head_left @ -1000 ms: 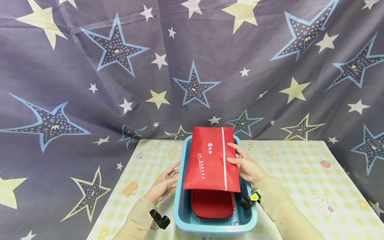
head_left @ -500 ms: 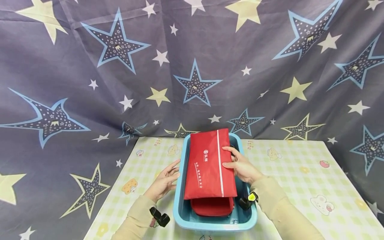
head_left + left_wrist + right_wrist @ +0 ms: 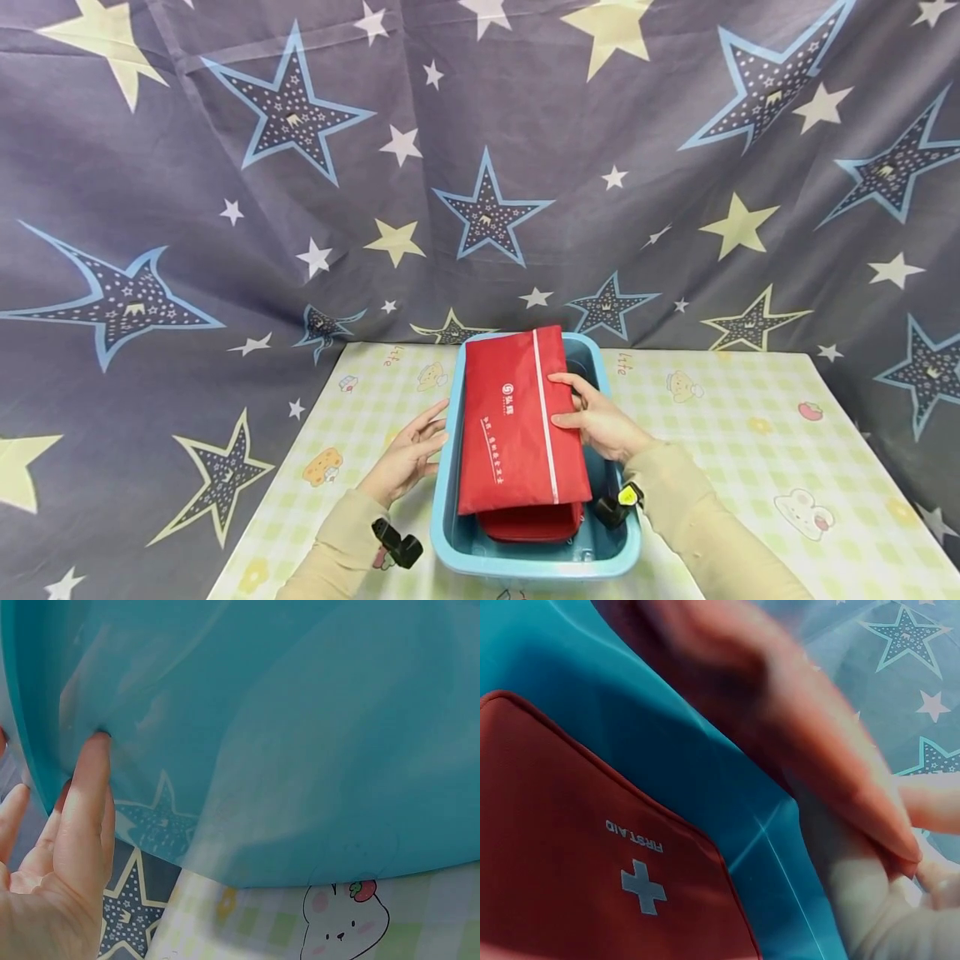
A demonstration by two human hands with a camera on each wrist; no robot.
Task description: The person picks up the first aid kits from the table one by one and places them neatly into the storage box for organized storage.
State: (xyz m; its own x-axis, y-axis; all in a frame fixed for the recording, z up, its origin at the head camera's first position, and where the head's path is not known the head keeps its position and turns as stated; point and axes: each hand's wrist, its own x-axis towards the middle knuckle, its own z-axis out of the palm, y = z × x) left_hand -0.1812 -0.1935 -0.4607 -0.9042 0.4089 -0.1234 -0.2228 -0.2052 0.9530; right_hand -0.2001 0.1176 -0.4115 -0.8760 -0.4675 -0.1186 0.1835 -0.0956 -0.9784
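Observation:
A flat red fabric pouch [image 3: 510,450] with a white stripe and white lettering lies tilted over a light blue plastic basin [image 3: 536,569]. My right hand [image 3: 606,423] pinches the pouch's right edge, with fingers on top and the rest of the grip hidden. Under the pouch, inside the basin, is a red first aid bag [image 3: 562,847], lettered and marked with a pale cross in the right wrist view. Against the basin's left outer wall rest the fingers of my left hand [image 3: 405,458], fairly straight; the left wrist view shows a fingertip touching that wall.
The basin stands on a table with a green-and-white checked cloth [image 3: 735,475] printed with cartoon figures. Behind the table hangs a dark curtain [image 3: 480,117] patterned with stars. A small black camera is strapped to each wrist.
My right hand has moved the red pouch left and toward me, lowering it over the first aid bag, which now shows less. My left hand stays at the basin's side.

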